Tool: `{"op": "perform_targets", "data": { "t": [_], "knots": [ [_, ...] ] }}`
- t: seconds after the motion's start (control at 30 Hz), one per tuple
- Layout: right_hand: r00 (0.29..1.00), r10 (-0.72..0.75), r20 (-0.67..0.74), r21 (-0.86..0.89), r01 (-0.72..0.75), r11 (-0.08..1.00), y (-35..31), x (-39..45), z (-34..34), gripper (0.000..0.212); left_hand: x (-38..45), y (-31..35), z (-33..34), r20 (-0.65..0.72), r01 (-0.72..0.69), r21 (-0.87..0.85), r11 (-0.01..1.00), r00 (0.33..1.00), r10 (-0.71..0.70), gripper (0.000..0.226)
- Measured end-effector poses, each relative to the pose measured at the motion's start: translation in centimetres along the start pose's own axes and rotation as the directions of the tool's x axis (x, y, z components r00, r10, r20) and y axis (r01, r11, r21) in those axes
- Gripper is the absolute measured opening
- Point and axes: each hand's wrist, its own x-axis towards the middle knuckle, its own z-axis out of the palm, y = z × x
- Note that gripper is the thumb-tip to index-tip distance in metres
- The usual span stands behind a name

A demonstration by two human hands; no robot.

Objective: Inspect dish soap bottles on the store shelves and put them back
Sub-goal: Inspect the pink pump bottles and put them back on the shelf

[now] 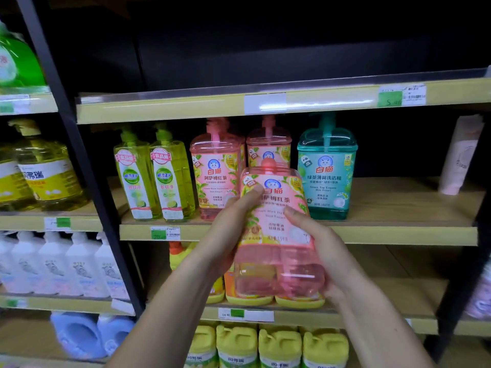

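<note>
Your left hand [233, 221] and right hand [322, 251] both grip pink soap bottle [276, 235] — held in front of middle shelf [398, 232], tilted back, base toward you. Bottle clear pink, pink liquid inside, floral label with cat logo. On shelf behind — two matching pink bottles [216, 171], teal bottle [328, 168], two yellow-green bottles [156, 176].

The light falls from above and in front, so the middle shelf [398, 205] is bright while the bay above it is nearly black. Glare streaks the clear price strip [305, 103] on the upper shelf edge. The pink bottle [276, 235] glows, its label washed out and soft; both hands [228, 235] [321, 248] are evenly lit. The white bottles [66, 264] at the left edge are smeared. The black upright [79, 160] leans, bent by the wide lens, and the far right edge is out of focus.
</note>
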Motion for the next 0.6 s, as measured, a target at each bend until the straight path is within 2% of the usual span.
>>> {"op": "perform_targets", "data": {
  "t": [0.07,0.13,0.27,0.47,0.6],
  "knots": [
    [0.999,0.02,0.028,0.029,-0.021,0.999,-0.8,0.4,0.0,0.041,0.3,0.5,0.0,-0.04,0.017,0.09,0.996,0.999,-0.014,0.065],
    [0.998,0.035,0.044,0.02,-0.036,0.999,-1.7,0.4,0.0,0.043,0.3,1.1,0.0,-0.044,0.042,0.137,0.99,0.998,-0.036,0.055],
    [0.999,0.032,0.019,0.006,-0.032,0.999,-3.2,-0.1,0.2,0.059,0.5,2.4,-0.3,0.066,0.112,0.078,0.991,0.991,-0.117,0.038],
    [1.0,-0.005,-0.018,-0.011,0.005,1.0,-5.1,-0.4,0.7,0.056,0.9,2.5,0.2,0.071,0.141,-0.019,0.99,0.988,-0.139,0.045],
    [1.0,-0.014,-0.008,-0.082,0.013,0.997,-5.6,-0.5,0.4,0.071,1.1,2.6,0.4,0.061,0.136,-0.018,0.991,0.989,-0.135,0.054]
  ]
}}
